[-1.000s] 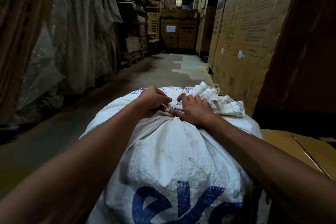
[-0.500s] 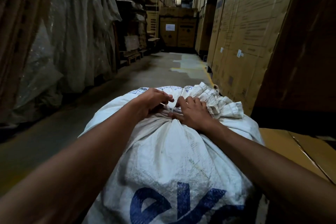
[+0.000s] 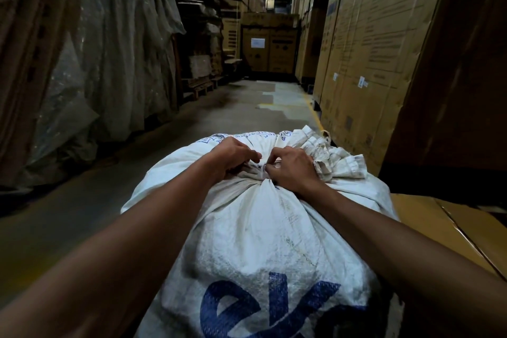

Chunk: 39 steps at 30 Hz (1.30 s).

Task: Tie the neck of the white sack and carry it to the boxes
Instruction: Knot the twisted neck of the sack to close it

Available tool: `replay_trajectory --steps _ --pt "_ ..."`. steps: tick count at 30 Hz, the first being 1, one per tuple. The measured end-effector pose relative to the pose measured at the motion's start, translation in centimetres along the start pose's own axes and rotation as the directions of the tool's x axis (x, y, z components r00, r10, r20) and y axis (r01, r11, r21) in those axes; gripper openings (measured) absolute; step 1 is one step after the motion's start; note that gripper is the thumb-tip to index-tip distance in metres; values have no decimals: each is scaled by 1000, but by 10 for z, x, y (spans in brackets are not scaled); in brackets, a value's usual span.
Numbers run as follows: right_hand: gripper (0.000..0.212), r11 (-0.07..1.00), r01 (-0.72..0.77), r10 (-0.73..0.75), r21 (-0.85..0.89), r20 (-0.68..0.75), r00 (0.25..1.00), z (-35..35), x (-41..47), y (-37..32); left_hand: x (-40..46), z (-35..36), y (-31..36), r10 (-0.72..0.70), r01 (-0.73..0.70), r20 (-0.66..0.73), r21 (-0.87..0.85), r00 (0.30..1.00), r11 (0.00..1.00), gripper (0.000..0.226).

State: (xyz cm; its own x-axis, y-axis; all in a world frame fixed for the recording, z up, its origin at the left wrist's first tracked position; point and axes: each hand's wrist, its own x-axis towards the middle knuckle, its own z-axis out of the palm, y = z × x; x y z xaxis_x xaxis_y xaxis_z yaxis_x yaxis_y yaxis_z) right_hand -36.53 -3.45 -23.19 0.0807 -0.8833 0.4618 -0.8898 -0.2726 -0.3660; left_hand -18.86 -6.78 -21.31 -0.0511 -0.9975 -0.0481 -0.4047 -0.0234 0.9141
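Observation:
A full white woven sack (image 3: 263, 230) with blue lettering fills the lower middle of the head view. Its gathered neck (image 3: 260, 171) is bunched at the top, and the loose mouth fabric (image 3: 333, 155) fans out to the right. My left hand (image 3: 233, 156) grips the neck from the left with curled fingers. My right hand (image 3: 292, 168) pinches the neck from the right, fingertips close to the left hand's. Whatever tie runs around the neck is hidden under my fingers.
Tall stacks of cardboard boxes (image 3: 365, 43) line the right side of the aisle. A flat brown box (image 3: 450, 230) lies low at the right beside the sack. Plastic-wrapped goods (image 3: 90, 49) stand on the left. The concrete aisle floor (image 3: 219, 115) runs ahead to more boxes (image 3: 269, 49).
Both hands have stayed at the neck, their fingers shifting slightly as they work it. The sack has not moved.

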Motion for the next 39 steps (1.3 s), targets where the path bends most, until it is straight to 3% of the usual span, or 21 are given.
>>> replay_trajectory --steps 6,10,14,25,27,35,39 --pt "11 998 -19 17 59 33 999 2 4 1 11 3 -6 48 -36 -72 170 996 985 20" --pt "11 998 -17 15 64 37 999 3 4 3 14 6 -2 115 -81 -69 374 991 924 13" --pt "14 998 -7 3 65 58 998 3 5 3 15 8 0 136 -97 -53 457 989 884 13" --pt "14 995 -13 8 97 52 999 4 6 6 18 13 2 66 -119 127 470 990 875 23" --pt "13 995 -17 12 100 56 998 4 6 7 17 14 3 21 -97 175 436 984 894 14" --pt "14 995 -33 26 99 70 997 7 7 5 16 17 3 -15 -68 192 416 981 907 8" --pt "14 992 -61 51 112 89 995 7 7 2 18 16 -2 -54 -37 191 444 980 895 19"
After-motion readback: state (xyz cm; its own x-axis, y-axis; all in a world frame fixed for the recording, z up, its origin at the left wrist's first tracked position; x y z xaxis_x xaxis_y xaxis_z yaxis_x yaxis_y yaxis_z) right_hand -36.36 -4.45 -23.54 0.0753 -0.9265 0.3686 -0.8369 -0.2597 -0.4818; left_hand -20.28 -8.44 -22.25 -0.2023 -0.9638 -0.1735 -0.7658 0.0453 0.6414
